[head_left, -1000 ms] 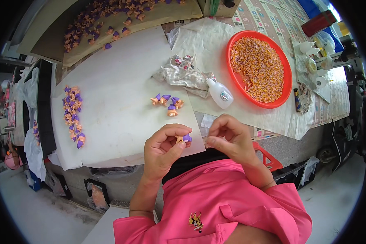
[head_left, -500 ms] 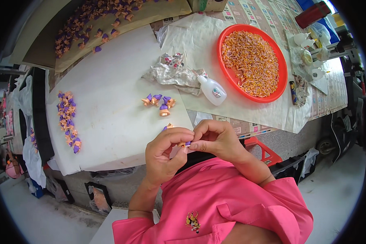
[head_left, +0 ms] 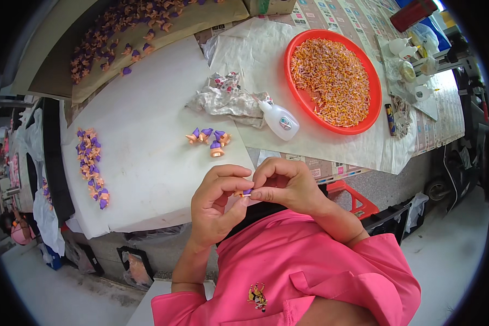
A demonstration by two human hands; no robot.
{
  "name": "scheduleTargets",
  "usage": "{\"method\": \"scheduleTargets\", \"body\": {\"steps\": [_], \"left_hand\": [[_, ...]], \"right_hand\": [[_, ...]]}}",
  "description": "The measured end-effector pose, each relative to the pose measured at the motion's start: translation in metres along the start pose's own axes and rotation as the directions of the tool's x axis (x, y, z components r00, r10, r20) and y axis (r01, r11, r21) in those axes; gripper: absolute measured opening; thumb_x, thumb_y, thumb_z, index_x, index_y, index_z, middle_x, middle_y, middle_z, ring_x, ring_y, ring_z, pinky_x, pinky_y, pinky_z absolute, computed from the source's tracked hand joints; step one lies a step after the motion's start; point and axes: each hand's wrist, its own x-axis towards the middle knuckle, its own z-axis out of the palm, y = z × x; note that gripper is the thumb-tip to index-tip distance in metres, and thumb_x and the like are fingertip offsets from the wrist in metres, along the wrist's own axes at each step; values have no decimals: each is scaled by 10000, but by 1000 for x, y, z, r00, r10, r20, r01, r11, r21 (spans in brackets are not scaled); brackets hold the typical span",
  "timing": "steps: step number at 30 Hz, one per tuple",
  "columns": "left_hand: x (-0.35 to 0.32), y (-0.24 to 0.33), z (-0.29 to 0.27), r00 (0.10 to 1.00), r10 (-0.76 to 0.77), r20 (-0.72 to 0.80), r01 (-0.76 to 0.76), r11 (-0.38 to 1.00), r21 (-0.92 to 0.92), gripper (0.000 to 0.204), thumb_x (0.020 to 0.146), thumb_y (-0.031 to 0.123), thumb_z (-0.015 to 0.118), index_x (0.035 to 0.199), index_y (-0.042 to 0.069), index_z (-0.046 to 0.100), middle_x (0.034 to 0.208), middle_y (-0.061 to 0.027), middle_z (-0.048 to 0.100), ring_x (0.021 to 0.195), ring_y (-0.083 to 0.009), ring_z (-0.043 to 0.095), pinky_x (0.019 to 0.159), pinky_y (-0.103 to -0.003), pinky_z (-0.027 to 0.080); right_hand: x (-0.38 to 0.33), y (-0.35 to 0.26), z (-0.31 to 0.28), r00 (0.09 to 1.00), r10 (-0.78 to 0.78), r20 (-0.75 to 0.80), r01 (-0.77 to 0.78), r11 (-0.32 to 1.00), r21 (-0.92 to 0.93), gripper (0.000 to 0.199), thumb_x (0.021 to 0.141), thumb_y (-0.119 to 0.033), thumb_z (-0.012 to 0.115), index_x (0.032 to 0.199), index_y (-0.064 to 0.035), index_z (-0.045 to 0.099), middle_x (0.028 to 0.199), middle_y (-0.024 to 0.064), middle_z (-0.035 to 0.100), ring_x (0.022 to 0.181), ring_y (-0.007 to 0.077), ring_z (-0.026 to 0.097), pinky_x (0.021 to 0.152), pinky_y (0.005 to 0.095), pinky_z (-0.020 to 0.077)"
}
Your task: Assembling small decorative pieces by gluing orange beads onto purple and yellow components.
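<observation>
- Since the earlier frames the hands have been brought together: a second ago they were held slightly apart over the tabletop edge, and now fingertips meet just above the pink shirt.
- A tiny orange-and-purple piece is pinched between both hands, at the near edge of the tabletop.
- The left hand is closed in a grip on the piece, thumb below and forefinger curled over it.
- The right hand is clenched on the same piece from the other side, fingertips touching those of the left.
- A small cluster of like pieces lies on the white sheet beyond the hands, well apart from them.
- A long row of the same pieces is laid out near the left edge of the sheet.
- A white glue bottle is seen on its side beside a crumpled rag.
- A red tray heaped with small orange bits sits to the right, on white paper.
- Many more purple-and-orange pieces are spread on brown card at the far side.
</observation>
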Motion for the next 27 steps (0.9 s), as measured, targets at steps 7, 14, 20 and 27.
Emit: {"method": "scheduleTargets", "body": {"steps": [7,14,20,27], "left_hand": [[0,2,3,996,-92,-22,90,994,-64,222,774,-51,615,993,-19,615,1082,-128,575,972,-153,552,860,-283,442],[2,-1,1,999,-41,13,41,999,20,217,757,-45,641,972,-33,619,1039,-134,606,974,-181,571,922,-330,432],[0,-10,-1,1000,-7,-4,7,999,41,202,750,-46,646,950,-35,621,1025,-139,612,945,-180,582,965,-352,420],[-1,-18,-4,999,-34,-39,32,999,-43,266,755,-87,623,1019,-62,614,1061,-131,606,963,-161,587,883,-295,465]], "right_hand": [[-3,2,-1,1000,0,7,0,1000,9,105,830,4,706,895,7,624,923,52,610,851,104,590,748,231,484],[-5,4,-4,1000,12,4,-12,1000,21,107,828,17,702,898,9,621,937,53,604,863,99,587,765,233,483],[-3,7,-4,999,35,0,-35,999,16,103,829,24,695,900,9,622,937,54,603,869,102,589,773,237,489],[2,12,-3,1000,20,-2,-20,999,-25,101,838,20,686,913,10,619,941,54,599,885,105,587,779,241,491]]}}
